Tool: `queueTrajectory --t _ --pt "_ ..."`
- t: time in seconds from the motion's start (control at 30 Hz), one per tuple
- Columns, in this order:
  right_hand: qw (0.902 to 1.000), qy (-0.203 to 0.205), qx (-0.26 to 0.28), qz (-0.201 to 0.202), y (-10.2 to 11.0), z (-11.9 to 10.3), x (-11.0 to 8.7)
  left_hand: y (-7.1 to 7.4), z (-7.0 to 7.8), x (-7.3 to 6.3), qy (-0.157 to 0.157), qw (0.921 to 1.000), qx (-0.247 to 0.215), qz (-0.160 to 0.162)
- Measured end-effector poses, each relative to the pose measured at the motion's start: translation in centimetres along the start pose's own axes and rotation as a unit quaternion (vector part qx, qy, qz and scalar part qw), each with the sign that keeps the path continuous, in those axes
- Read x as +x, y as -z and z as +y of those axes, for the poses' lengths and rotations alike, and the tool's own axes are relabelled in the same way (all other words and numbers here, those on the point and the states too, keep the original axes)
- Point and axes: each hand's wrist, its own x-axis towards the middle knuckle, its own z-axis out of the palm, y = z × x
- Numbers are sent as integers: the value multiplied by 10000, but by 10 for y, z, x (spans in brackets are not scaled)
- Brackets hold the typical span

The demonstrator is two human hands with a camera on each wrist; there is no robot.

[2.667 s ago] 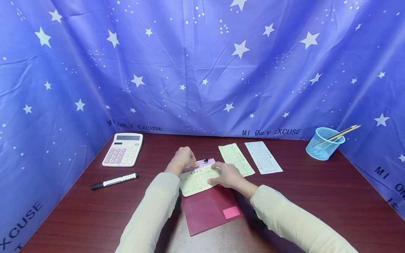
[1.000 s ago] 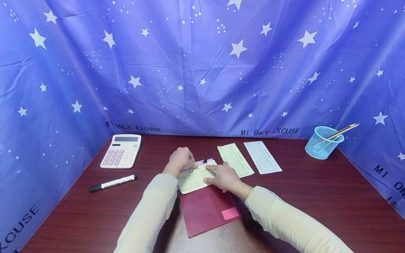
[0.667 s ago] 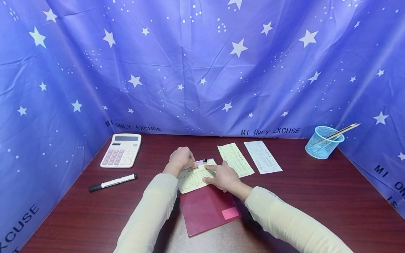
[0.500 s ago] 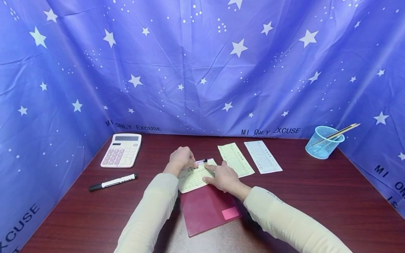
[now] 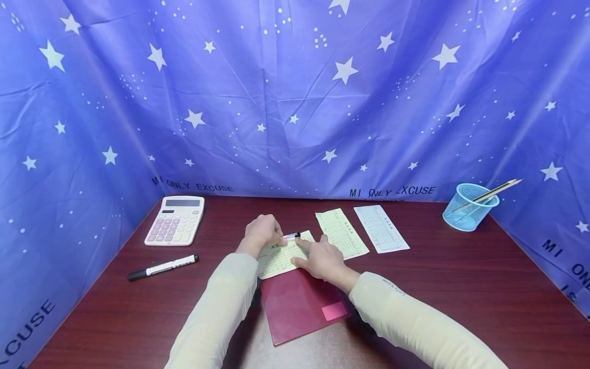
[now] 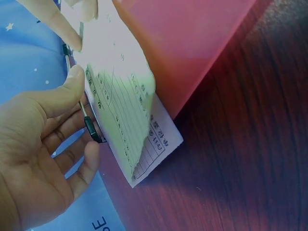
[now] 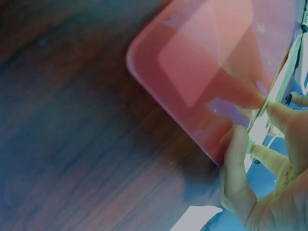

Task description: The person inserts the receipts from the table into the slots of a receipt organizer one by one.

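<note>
A dark red clipboard (image 5: 299, 312) lies at the middle of the desk, a pink label (image 5: 334, 311) near its lower right corner. A pale yellow printed form (image 5: 278, 262) lies across its top over another sheet (image 6: 166, 137), whose corner shows in the left wrist view. My left hand (image 5: 264, 233) grips the black-tipped wire clip (image 6: 90, 126), thumb on the form side and other fingers behind. My right hand (image 5: 324, 259) holds the form's right side, thumb and index finger on its face. Some right fingers meet the board's edge in the right wrist view.
Another yellow form (image 5: 342, 233) and a pale blue form (image 5: 381, 229) lie behind to the right. A blue mesh pen cup (image 5: 469, 207) with pencils stands far right. A calculator (image 5: 175, 220) and a black-and-white marker (image 5: 163, 267) lie left. A starry curtain (image 5: 295, 102) closes off the back.
The yellow form has slid up a little toward the clip and covers more of the purplish sheet beneath it. My right hand has shifted slightly left with it; the left hand stays at the clip.
</note>
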Motion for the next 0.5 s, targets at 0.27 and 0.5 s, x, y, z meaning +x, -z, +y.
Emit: queueTrajectory --t 0.27,0.5 --pt "9998 19 146 -112 0 0 0 -1 -1 0 -4 10000 -15 -14" --pt "9971 299 677 -201 3 7 -3 -1 -2 0 -42 10000 -43 16"
